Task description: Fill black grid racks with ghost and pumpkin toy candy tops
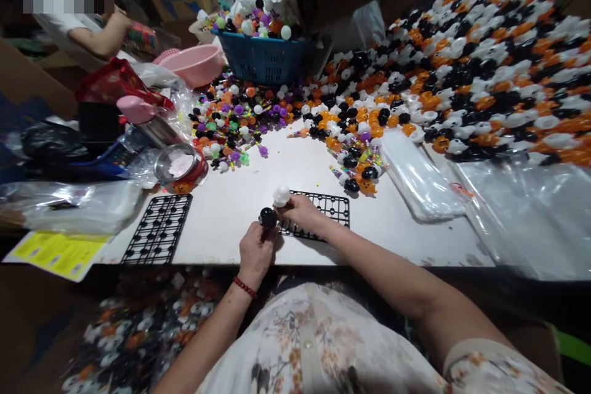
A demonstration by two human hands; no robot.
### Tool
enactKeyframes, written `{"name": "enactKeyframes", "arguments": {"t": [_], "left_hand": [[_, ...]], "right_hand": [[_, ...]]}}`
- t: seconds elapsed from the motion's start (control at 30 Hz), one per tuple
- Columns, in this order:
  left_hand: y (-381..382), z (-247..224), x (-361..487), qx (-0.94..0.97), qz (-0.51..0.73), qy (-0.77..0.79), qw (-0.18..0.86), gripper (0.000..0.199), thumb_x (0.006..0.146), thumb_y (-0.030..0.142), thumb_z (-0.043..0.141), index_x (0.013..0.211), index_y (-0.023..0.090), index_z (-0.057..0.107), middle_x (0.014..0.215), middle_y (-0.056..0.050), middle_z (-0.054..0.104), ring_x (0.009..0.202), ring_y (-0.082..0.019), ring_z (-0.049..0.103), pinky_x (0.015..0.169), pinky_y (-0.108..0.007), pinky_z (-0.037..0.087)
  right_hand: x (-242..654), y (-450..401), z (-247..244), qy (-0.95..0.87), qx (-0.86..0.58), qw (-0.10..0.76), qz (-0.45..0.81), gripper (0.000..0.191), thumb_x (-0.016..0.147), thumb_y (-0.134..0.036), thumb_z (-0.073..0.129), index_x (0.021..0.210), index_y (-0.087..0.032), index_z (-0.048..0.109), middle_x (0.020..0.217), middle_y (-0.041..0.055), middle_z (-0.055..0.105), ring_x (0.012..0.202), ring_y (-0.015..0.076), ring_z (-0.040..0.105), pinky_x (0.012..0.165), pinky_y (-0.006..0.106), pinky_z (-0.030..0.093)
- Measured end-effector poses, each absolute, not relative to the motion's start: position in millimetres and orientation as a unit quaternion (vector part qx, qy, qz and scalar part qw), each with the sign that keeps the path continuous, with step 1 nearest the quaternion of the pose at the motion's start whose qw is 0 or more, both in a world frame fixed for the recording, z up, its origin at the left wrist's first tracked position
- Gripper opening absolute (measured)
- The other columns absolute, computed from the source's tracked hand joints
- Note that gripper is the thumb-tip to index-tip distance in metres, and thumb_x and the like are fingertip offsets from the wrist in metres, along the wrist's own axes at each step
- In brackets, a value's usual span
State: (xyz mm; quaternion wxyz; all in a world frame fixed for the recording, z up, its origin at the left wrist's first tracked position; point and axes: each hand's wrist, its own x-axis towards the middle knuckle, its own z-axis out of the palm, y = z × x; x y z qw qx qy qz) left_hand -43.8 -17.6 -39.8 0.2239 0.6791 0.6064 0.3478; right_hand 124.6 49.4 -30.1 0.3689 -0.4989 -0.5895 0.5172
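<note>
My left hand [257, 251], with a red bead bracelet at the wrist, is closed around a piece topped by a round black head [268, 217]. Close beside it on the right, my right hand [298, 212] pinches a white-headed piece [281, 196]. Both hands are over the front part of the white table [286, 163]. A black grid tray [339, 204] lies partly under my right hand and forearm. Another black grid tray [157, 229] rests flat to the left.
Piles of orange, black and white pieces [484, 74] cover the back right. A blue basket [263, 58] and pink basin [196, 66] stand behind. Plastic bags [420, 178] lie right, a steel bowl [175, 163] and bottle [152, 123] left. A person's arm [104, 37] shows upper left.
</note>
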Motion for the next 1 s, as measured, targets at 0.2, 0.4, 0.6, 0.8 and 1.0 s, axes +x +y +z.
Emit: {"name": "enactKeyframes", "arguments": {"t": [0.2, 0.4, 0.6, 0.8, 1.0], "left_hand": [[-17.3, -42.3, -45.0, 0.678, 0.346, 0.607, 0.230, 0.021, 0.090, 0.040, 0.059, 0.095, 0.021, 0.068, 0.087, -0.002, 0.067, 0.079, -0.018, 0.062, 0.068, -0.028, 0.045], [-16.0, -42.4, -44.3, 0.673, 0.350, 0.603, 0.247, 0.022, 0.091, 0.041, 0.060, 0.096, 0.022, 0.070, 0.091, -0.001, 0.068, 0.082, -0.017, 0.063, 0.069, -0.027, 0.045], [-15.5, -39.5, -43.5, 0.667, 0.354, 0.602, 0.261, 0.023, 0.090, 0.042, 0.061, 0.098, 0.022, 0.071, 0.091, -0.001, 0.069, 0.084, -0.018, 0.064, 0.070, -0.027, 0.046], [-16.5, -40.2, -44.1, 0.666, 0.349, 0.606, 0.259, 0.027, 0.090, 0.044, 0.061, 0.100, 0.022, 0.071, 0.092, -0.002, 0.070, 0.084, -0.017, 0.064, 0.071, -0.027, 0.046], [-17.5, -40.0, -45.3, 0.668, 0.352, 0.597, 0.273, 0.028, 0.092, 0.045, 0.059, 0.103, 0.022, 0.071, 0.100, -0.003, 0.071, 0.090, -0.018, 0.065, 0.077, -0.028, 0.048]], "right_hand": [[122.1, 39.0, -10.8, -0.678, -0.540, 0.311, 0.390, 0.005, 0.082, -0.020, 0.064, 0.086, -0.019, 0.067, 0.080, 0.0025, 0.070, 0.075, 0.0191, 0.062, 0.068, 0.027, 0.041], [126.7, 38.9, -3.3, -0.738, -0.523, 0.258, 0.338, 0.013, 0.083, -0.014, 0.061, 0.094, -0.019, 0.067, 0.086, 0.0049, 0.072, 0.081, 0.0207, 0.064, 0.069, 0.025, 0.039], [126.6, 44.1, -1.8, -0.766, -0.508, 0.224, 0.324, 0.015, 0.082, -0.011, 0.060, 0.092, -0.019, 0.067, 0.085, 0.0049, 0.072, 0.081, 0.0198, 0.064, 0.069, 0.024, 0.037], [125.3, 44.7, -1.0, -0.774, -0.501, 0.219, 0.320, 0.012, 0.083, -0.012, 0.061, 0.093, -0.017, 0.064, 0.086, 0.0046, 0.070, 0.080, 0.0182, 0.062, 0.069, 0.024, 0.037], [123.5, 47.4, -10.3, -0.784, -0.484, 0.216, 0.323, 0.008, 0.081, -0.009, 0.061, 0.083, -0.016, 0.065, 0.084, 0.0044, 0.065, 0.080, 0.0173, 0.058, 0.070, 0.025, 0.037]]}}
